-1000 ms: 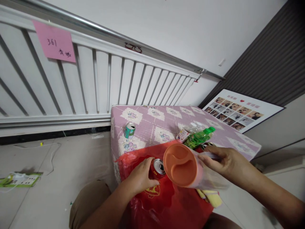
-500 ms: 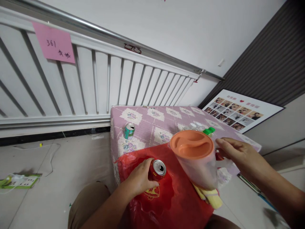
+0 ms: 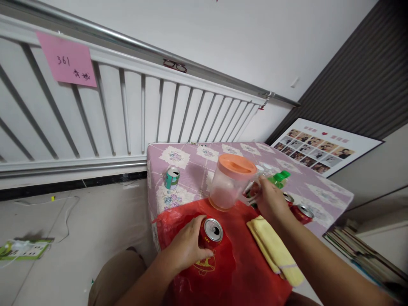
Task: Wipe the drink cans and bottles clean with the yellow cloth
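Note:
My left hand point(image 3: 188, 246) is wrapped round a red can point(image 3: 213, 231) with an opened top, upright on the red plastic sheet point(image 3: 242, 259). The fingers of my right hand point(image 3: 270, 195) close on the handle of a translucent pitcher point(image 3: 225, 187) with an orange lid point(image 3: 237, 165). The pitcher is near the sheet's far edge; whether its base touches is unclear. A folded yellow cloth point(image 3: 274, 250) lies under and beside my right forearm. Past that forearm are red cans point(image 3: 302, 213), partly hidden.
A teal can point(image 3: 172, 178) stands at the left of the flowered tablecloth point(image 3: 223, 151). Green-capped bottles point(image 3: 280, 177) lie behind my right hand. A white radiator point(image 3: 134, 106) runs along the wall, and a photo board point(image 3: 314, 148) leans at the right.
My right hand has moved the pitcher left and away from me, uncovering the yellow cloth and red cans. My left hand stays round its can.

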Motion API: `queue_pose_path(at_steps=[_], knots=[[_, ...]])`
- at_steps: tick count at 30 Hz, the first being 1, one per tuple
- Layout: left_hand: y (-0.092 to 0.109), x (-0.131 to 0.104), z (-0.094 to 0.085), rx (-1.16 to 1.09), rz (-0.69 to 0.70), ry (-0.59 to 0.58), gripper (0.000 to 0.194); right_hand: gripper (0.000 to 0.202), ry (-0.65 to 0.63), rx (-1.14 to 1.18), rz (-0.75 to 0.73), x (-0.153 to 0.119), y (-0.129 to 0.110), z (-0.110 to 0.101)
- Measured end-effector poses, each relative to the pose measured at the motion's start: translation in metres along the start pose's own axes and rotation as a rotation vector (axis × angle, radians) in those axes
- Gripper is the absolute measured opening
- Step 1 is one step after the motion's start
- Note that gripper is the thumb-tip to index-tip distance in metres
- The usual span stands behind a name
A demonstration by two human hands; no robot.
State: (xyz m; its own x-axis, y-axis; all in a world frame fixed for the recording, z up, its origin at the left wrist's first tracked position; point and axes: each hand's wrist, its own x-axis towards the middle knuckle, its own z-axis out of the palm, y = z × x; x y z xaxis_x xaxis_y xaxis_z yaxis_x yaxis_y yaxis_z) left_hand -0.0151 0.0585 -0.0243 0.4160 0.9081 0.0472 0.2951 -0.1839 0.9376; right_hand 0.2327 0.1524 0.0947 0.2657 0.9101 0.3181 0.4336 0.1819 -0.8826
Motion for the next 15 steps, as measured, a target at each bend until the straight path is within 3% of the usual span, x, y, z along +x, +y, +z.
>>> queue_pose_path(at_steps=[8, 15], knots=[[0.004, -0.001, 0.0, -0.025, -0.029, 0.003, 0.091, 0.051, 0.12, 0.199, 0.08, 0.004, 0.023, 0.042], [0.002, -0.001, 0.0, -0.023, -0.038, -0.011, 0.092, 0.048, 0.105, 0.226, 0.131, -0.004, 0.034, 0.054]])
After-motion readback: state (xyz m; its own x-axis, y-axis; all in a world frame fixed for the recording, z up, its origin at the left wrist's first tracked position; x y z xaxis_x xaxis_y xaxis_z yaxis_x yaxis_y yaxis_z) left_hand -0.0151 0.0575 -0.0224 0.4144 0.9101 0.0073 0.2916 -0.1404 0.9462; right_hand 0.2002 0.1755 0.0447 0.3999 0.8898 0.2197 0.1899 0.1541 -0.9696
